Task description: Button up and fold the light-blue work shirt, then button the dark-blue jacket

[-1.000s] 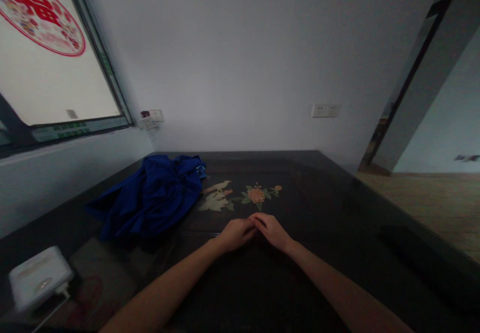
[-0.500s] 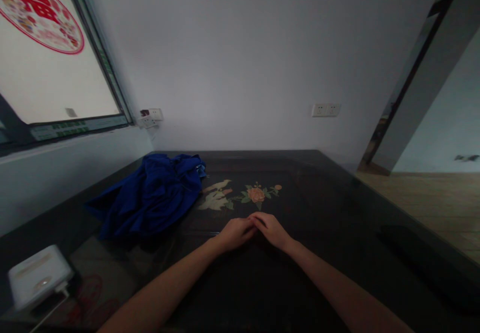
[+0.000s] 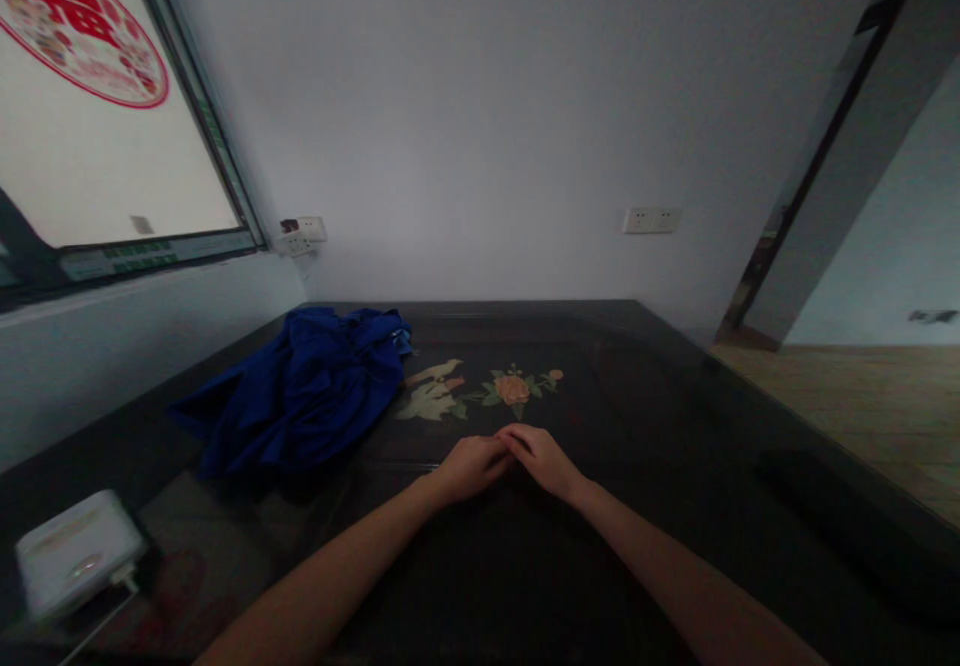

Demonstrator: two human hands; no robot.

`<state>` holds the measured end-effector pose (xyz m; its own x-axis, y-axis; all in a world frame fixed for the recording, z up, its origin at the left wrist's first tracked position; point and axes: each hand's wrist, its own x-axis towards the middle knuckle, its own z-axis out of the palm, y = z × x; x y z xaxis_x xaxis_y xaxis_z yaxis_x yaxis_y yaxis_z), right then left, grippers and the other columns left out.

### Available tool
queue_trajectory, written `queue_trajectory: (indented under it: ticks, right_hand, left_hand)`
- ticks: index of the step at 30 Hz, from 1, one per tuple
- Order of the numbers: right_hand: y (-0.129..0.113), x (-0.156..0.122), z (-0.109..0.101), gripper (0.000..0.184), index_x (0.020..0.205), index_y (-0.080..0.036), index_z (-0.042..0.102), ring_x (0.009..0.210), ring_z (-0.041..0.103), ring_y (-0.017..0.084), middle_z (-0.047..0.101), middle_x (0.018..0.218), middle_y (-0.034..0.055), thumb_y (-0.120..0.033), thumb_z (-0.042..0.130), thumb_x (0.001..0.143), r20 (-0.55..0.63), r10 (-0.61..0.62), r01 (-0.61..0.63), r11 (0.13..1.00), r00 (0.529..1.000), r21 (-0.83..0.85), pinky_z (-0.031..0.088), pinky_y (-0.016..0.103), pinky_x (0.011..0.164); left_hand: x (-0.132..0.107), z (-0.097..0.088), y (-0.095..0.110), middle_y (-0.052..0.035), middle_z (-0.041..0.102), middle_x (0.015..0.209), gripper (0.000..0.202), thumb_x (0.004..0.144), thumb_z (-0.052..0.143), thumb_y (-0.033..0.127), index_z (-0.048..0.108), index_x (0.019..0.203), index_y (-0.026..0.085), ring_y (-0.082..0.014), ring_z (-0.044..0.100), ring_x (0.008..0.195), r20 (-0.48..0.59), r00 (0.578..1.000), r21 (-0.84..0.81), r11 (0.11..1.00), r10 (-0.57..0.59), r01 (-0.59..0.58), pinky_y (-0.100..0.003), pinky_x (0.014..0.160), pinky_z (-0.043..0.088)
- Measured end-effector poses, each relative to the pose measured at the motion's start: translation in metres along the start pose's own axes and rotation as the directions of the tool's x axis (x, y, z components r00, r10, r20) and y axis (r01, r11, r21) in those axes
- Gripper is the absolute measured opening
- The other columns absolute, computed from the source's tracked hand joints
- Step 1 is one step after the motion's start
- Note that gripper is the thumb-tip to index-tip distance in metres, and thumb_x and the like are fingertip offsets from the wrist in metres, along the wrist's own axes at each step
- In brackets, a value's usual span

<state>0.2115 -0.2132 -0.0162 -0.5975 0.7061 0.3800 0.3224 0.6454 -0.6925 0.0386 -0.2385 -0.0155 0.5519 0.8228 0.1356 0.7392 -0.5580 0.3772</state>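
Observation:
My left hand (image 3: 471, 467) and my right hand (image 3: 546, 458) rest on the dark table (image 3: 510, 586), meeting at the fingertips. The right hand's fingers lie over those of the left, so part of the left fingers is hidden. Both hands look loosely stretched, with nothing visible in them. Just beyond them, the tabletop bears a picture of pale birds and an orange flower (image 3: 512, 390). A crumpled blue cloth or garment (image 3: 307, 396) lies to the left of the hands, not touched by either.
A white box-shaped device (image 3: 79, 551) with a plugged-in cable sits at the near left. Along the right side lies a dark, long object (image 3: 847, 526), hard to make out. Wall sockets (image 3: 651, 220) are on the wall behind the table. A window (image 3: 112, 146) is at the left.

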Motion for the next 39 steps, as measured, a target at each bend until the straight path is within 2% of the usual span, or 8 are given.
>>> queue_trajectory:
  ticks: [6, 24, 31, 39]
  right_hand:
    - [0.0033, 0.0001, 0.0010, 0.037, 0.097, -0.019, 0.066, 0.090, 0.062, 0.020, 0.070, 0.096, 0.0068, -0.044, 0.038, 0.095, 0.003, 0.010, -0.010, 1.000, 1.000, -0.002, 0.046, 0.031, 0.083]
    - [0.0010, -0.0002, 0.0004, 0.038, 0.098, -0.019, 0.067, 0.089, 0.062, 0.020, 0.069, 0.095, 0.0066, -0.044, 0.039, 0.095, -0.006, 0.010, -0.010, 1.000, 1.000, 0.018, 0.045, 0.031, 0.082]
    - [-0.0001, -0.0004, -0.0004, 0.036, 0.095, -0.018, 0.067, 0.089, 0.062, 0.019, 0.069, 0.096, 0.0069, -0.041, 0.039, 0.095, -0.001, 0.004, -0.004, 1.000, 1.000, 0.012, 0.045, 0.029, 0.081]
    - [0.0021, -0.0003, 0.0007, 0.032, 0.094, -0.019, 0.066, 0.089, 0.062, 0.019, 0.069, 0.094, 0.0062, -0.038, 0.040, 0.095, -0.006, -0.005, 0.005, 1.000, 1.000, 0.024, 0.044, 0.029, 0.081]
  left_hand:
    - [-0.0002, 0.0014, -0.0017, -0.0050, 0.069, 0.096, 0.023, 0.092, 0.043, 0.029, 0.063, 0.098, 0.019, -0.0177, 0.064, 0.085, 0.002, 1.000, -0.004, 1.000, -0.002, 0.002, -0.024, 0.075, 0.045]
    - [-0.0009, 0.0007, -0.0013, -0.0040, 0.069, 0.094, 0.019, 0.091, 0.045, 0.025, 0.062, 0.094, 0.018, -0.0162, 0.064, 0.084, -0.024, 0.999, -0.010, 1.000, 0.023, -0.023, -0.022, 0.073, 0.045]
    - [-0.0003, 0.0017, -0.0012, -0.0047, 0.070, 0.097, 0.020, 0.091, 0.045, 0.026, 0.062, 0.097, 0.018, -0.0171, 0.064, 0.087, -0.013, 1.000, 0.021, 1.000, -0.008, 0.008, -0.023, 0.075, 0.045]
    - [0.0000, 0.0029, -0.0036, -0.0044, 0.069, 0.097, 0.020, 0.091, 0.045, 0.026, 0.063, 0.096, 0.019, -0.0170, 0.065, 0.086, -0.017, 1.000, 0.019, 1.000, 0.022, -0.021, -0.023, 0.075, 0.045]
